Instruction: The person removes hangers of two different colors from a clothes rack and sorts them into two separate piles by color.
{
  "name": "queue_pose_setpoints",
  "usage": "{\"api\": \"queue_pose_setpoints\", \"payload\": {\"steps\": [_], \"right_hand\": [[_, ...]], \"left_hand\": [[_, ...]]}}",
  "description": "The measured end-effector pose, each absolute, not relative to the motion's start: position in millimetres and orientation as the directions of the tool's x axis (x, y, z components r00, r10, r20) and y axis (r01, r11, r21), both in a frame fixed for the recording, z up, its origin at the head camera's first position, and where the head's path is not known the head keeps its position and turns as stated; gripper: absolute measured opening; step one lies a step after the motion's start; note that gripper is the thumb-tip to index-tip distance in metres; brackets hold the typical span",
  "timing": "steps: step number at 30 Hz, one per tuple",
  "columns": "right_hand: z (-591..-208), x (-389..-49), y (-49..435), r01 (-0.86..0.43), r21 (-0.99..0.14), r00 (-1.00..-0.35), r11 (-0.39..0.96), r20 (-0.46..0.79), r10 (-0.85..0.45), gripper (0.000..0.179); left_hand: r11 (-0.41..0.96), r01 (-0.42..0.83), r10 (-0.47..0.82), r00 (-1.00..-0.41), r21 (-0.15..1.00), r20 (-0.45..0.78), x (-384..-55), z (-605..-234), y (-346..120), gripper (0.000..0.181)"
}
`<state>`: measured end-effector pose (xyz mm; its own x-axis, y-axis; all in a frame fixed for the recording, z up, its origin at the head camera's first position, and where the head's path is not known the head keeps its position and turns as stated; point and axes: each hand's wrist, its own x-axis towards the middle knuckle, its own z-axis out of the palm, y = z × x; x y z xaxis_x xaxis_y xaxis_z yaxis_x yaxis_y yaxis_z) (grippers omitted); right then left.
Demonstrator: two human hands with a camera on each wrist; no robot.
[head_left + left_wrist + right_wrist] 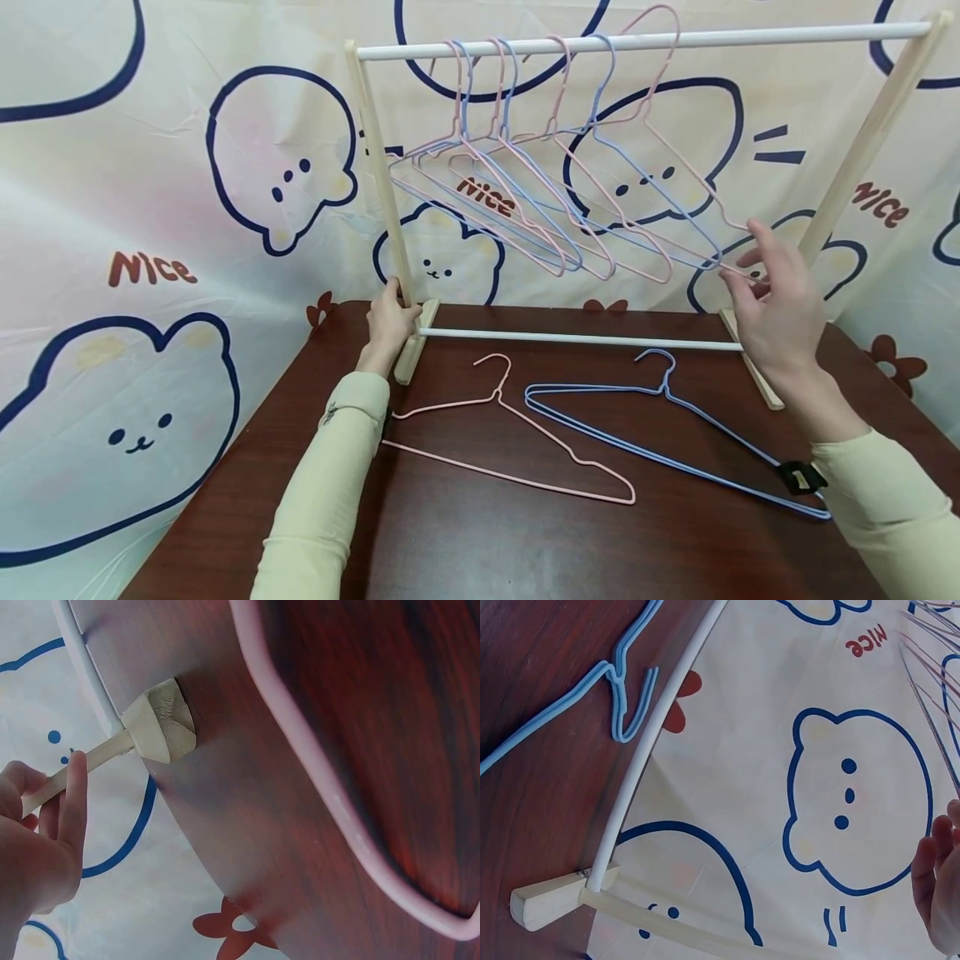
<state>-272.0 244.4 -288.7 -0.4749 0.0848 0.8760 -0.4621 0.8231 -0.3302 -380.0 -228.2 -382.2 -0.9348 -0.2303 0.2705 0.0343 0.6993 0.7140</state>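
My left hand (392, 323) grips the left post (379, 167) of a pale wooden rack, low down near its foot. In the left wrist view the fingers wrap that post. My right hand (783, 312) pinches the right end of a pink hanger (678, 153) between thumb and fingers. That hanger's hook stands above the rack's white top rail (787, 36). To its left, several pink and blue hangers hang from the rail, among them a blue hanger (645, 177). At its edge, the right wrist view shows only part of the right hand (937, 896).
On the dark wooden table (480, 550) lie a pink hanger (510, 477) and, to its right, blue hangers (666, 385) stacked together. A white lower bar (570, 337) joins the rack's feet. Behind stands a printed cloth (270, 267).
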Motion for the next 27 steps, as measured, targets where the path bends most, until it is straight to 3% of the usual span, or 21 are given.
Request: {"api": "queue_pose_setpoints", "payload": {"steps": [14,27], "right_hand": [[-300,-257,251,-0.476,-0.333,-0.476,0.814,0.876,0.080,0.057],[-313,-235,251,-0.459,-0.402,-0.575,0.792,0.814,0.080,0.069]], "left_hand": [[0.712,0.030,-0.230,-0.934,0.702,0.274,-381,-381,-229,0.033],[0.705,0.032,-0.229,-0.935,0.708,0.270,-383,-383,-229,0.034]]}}
